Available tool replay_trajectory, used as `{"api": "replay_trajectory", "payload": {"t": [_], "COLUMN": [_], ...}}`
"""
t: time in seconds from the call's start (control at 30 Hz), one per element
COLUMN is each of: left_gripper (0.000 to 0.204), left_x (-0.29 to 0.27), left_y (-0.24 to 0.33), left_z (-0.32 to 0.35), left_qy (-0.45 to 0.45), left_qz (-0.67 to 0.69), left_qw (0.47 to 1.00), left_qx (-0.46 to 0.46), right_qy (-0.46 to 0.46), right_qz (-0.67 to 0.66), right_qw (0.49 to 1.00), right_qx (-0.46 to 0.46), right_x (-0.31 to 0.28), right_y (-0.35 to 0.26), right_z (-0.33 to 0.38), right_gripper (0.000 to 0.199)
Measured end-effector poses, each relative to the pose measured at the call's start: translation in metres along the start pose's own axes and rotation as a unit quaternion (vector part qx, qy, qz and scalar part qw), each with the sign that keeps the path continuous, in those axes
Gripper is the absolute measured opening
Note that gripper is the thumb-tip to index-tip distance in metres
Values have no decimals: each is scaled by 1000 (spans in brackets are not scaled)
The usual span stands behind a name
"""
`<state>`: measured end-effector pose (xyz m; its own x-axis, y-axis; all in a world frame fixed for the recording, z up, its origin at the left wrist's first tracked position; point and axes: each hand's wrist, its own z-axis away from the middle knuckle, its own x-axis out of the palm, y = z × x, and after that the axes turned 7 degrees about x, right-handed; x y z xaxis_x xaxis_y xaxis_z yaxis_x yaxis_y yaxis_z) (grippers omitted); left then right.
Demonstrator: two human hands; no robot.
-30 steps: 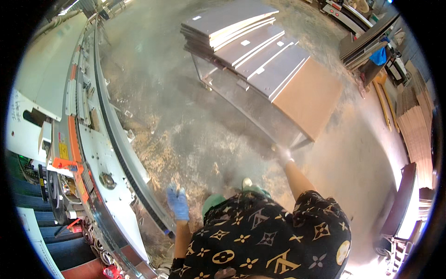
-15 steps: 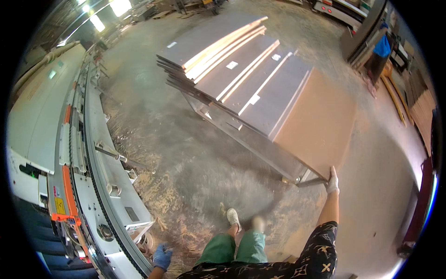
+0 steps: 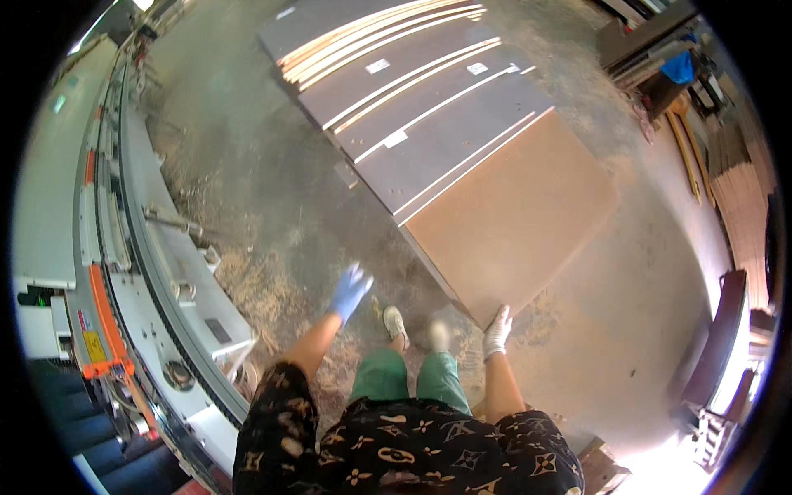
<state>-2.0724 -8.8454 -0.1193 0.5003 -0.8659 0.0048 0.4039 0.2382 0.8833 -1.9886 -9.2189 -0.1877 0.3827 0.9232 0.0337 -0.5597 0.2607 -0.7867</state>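
Note:
My right hand [image 3: 497, 332], in a white glove, is closed on the near corner of a cart. Its brown flat top [image 3: 516, 214] shows bare at this end. Overlapping dark grey panels [image 3: 454, 136] with pale edges lie fanned out over the rest of the cart. Small white labels [image 3: 396, 139] are stuck on several of them. My left hand [image 3: 351, 290], in a blue glove, hovers over the floor left of the cart, fingers outstretched and holding nothing. The cart's underside is mostly hidden.
A long white and grey machine [image 3: 148, 247] with a black chain and orange parts runs along the left. Sawdust [image 3: 264, 289] litters the floor beside it. Stacked brown boards [image 3: 738, 202] and a dark red piece [image 3: 722, 338] stand at the right; a wooden block [image 3: 601, 466] lies near my right side.
The cart with its panels has come nearer and swung left, my right hand still on its corner. My left hand has risen from beside the machine and reached forward toward the cart.

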Motion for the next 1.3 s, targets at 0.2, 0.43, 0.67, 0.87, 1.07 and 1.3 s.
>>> {"api": "replay_trajectory", "payload": {"t": [0.2,0.43,0.67,0.87,1.07,1.3], "left_gripper": [78,54,49,32,29,55], "left_x": [44,76,48,71,123,138], "left_y": [73,86,103,114,70,43], "left_z": [-116,-123,-117,-97,34,112], "left_qy": [119,271,132,145,29,13], "left_qz": [48,-275,-565,-539,-511,-265], "left_qw": [992,894,758,788,832,948], "left_qx": [-11,227,298,261,214,177], "right_qy": [19,5,-44,63,-66,-281], "right_qz": [-14,66,147,194,277,93], "right_qw": [998,996,986,979,925,951], "right_qx": [55,55,63,0,-250,95], "right_x": [31,11,3,3,59,132], "right_y": [5,2,-1,-6,-67,-94], "right_z": [80,76,72,75,101,31], "right_gripper": [73,65,79,75,69,42]}}
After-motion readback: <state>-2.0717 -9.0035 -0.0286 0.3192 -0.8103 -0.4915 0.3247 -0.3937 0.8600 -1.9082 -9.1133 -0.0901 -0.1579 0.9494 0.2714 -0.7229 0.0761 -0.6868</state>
